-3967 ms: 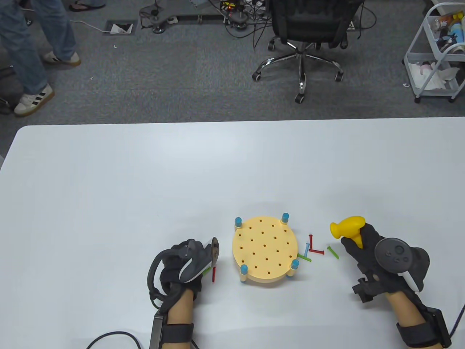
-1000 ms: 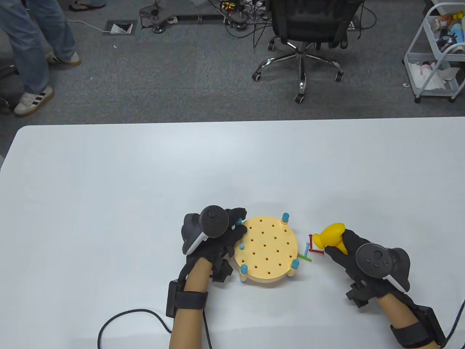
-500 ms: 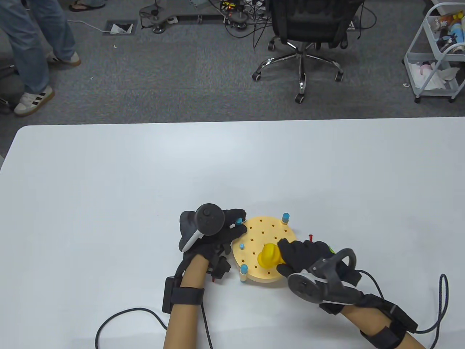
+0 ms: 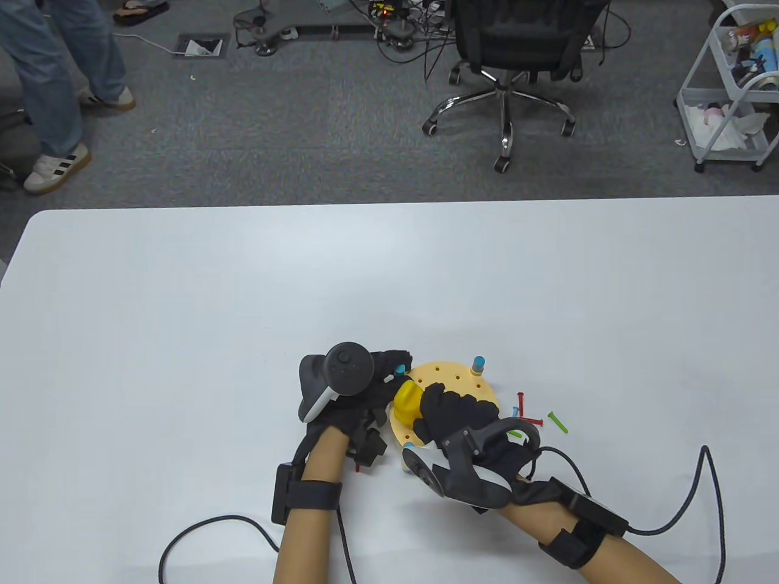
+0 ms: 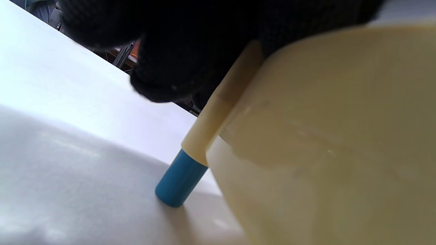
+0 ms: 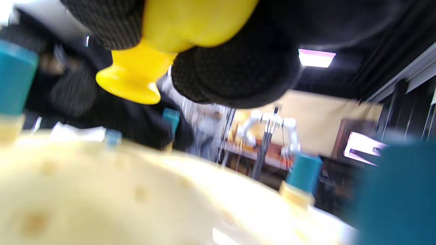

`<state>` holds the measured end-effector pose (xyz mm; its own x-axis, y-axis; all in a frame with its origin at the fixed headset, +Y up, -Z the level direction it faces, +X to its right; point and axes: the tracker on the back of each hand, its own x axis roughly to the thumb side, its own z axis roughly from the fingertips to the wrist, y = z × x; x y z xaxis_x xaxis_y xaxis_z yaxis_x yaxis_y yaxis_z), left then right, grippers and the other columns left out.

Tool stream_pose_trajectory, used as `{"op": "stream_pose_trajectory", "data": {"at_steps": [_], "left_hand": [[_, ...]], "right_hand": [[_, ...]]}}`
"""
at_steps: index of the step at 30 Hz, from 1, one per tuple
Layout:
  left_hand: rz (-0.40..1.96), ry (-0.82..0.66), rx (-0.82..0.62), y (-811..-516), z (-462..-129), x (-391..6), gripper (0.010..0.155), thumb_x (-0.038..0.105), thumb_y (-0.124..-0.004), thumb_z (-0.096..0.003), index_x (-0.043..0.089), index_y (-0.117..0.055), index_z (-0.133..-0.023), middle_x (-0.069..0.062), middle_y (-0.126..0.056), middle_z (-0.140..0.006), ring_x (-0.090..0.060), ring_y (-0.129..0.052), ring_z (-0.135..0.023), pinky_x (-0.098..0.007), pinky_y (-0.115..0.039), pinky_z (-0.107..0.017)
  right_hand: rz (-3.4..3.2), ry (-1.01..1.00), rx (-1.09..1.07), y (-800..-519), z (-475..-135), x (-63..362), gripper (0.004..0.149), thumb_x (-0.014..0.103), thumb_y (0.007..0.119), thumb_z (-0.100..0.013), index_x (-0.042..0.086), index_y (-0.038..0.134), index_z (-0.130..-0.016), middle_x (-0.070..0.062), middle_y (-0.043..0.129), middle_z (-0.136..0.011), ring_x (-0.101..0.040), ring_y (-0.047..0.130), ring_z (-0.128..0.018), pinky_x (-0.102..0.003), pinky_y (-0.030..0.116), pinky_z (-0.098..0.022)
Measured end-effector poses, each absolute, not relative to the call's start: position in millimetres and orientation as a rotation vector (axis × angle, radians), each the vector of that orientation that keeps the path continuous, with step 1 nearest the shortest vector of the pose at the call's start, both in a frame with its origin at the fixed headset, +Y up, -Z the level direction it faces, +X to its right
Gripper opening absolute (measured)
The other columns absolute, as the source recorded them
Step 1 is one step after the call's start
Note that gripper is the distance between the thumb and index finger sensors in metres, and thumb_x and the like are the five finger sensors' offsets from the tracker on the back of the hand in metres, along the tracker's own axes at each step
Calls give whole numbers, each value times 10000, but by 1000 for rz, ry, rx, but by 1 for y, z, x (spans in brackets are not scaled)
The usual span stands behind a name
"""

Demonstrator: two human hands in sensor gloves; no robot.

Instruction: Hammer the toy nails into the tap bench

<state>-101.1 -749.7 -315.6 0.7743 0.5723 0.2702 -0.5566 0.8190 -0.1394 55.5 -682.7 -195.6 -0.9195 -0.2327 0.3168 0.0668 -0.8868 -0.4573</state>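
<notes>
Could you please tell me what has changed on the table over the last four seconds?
The left hand moved from the table beside the bench to its left rim and now steadies it. The right hand, keeping its grip on the hammer, swung from the right of the bench to over its left part. A blue nail went into the bench about a second ago; the hammer now covers that spot. The bench and the loose nails stayed put.

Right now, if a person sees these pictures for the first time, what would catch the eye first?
Probably the yellow toy hammer, gripped by the right hand over the left part of the round tap bench. The left hand rests at the bench's left edge, and loose coloured nails lie on the white table to its right.
</notes>
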Motion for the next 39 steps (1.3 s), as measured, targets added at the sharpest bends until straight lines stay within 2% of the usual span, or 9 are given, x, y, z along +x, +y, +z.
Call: {"op": "stream_pose_trajectory", "data": {"at_steps": [2, 7, 10, 15, 17, 19, 28, 33, 39], "left_hand": [[613, -310, -55, -750, -316, -101, 531, 415, -879, -334, 279, -809, -843, -51, -992, -793, -177, -965, -422, -358, -805, -335], [614, -308, -60, -750, -316, -101, 532, 413, -879, -336, 278, -807, -845, -51, -988, -796, -168, -960, -408, -352, -804, -326], [614, -309, -59, -750, -316, -101, 532, 414, -877, -337, 277, -806, -846, -52, -989, -795, -165, -960, -403, -350, -805, -324], [623, -309, -61, -750, -316, -101, 531, 413, -878, -336, 276, -808, -844, -54, -988, -794, -155, -956, -388, -345, -805, -315], [624, -309, -63, -750, -316, -101, 531, 414, -878, -336, 278, -807, -844, -53, -987, -796, -157, -955, -390, -347, -804, -316], [625, -307, -66, -750, -316, -101, 533, 415, -878, -336, 277, -807, -846, -51, -987, -797, -161, -955, -391, -349, -802, -316], [737, -229, -102, -729, -306, -148, 645, 516, -795, -361, 253, -726, -946, -80, -902, -922, -232, -942, -512, -376, -782, -367], [1050, -182, -183, -719, -292, -190, 607, 499, -770, -404, 177, -794, -917, -173, -926, -867, -261, -943, -418, -374, -772, -279], [754, -148, -227, -726, -276, -189, 591, 499, -772, -401, 187, -807, -901, -161, -947, -842, -237, -955, -390, -358, -785, -259]], "right_hand": [[-2763, 287, -525, -701, -204, 51, 665, 528, 617, -444, 59, 722, -903, -19, 951, -609, -145, 1003, -306, -258, 850, -209], [-2885, 661, -491, -685, -199, 57, 658, 520, 650, -427, 59, 764, -883, -39, 964, -583, -179, 995, -283, -279, 837, -196], [-2712, 334, -324, -701, -196, 52, 667, 557, 590, -430, 112, 706, -913, 33, 937, -618, -111, 1001, -326, -234, 851, -225], [-2913, 612, -529, -687, -201, 61, 659, 513, 669, -423, 48, 785, -874, -57, 972, -569, -203, 992, -271, -295, 831, -189], [-2759, 204, -398, -703, -204, 54, 667, 526, 606, -443, 58, 725, -904, -19, 945, -602, -151, 1001, -306, -274, 848, -211], [-2755, 508, -480, -693, -201, 61, 660, 558, 620, -405, 124, 765, -880, 20, 967, -578, -136, 1005, -291, -257, 857, -218], [-3033, 806, -365, -656, -176, 154, 660, 543, 619, -423, 93, 748, -888, -16, 957, -597, -167, 1001, -311, -283, 849, -234], [-3121, 738, -214, -679, -176, 218, 661, 546, 618, -424, 95, 748, -889, -18, 957, -599, -171, 1001, -314, -284, 849, -237], [-3230, 627, -41, -707, -189, 275, 664, 551, 618, -423, 96, 749, -888, -21, 958, -598, -173, 1001, -314, -284, 850, -239]]}}
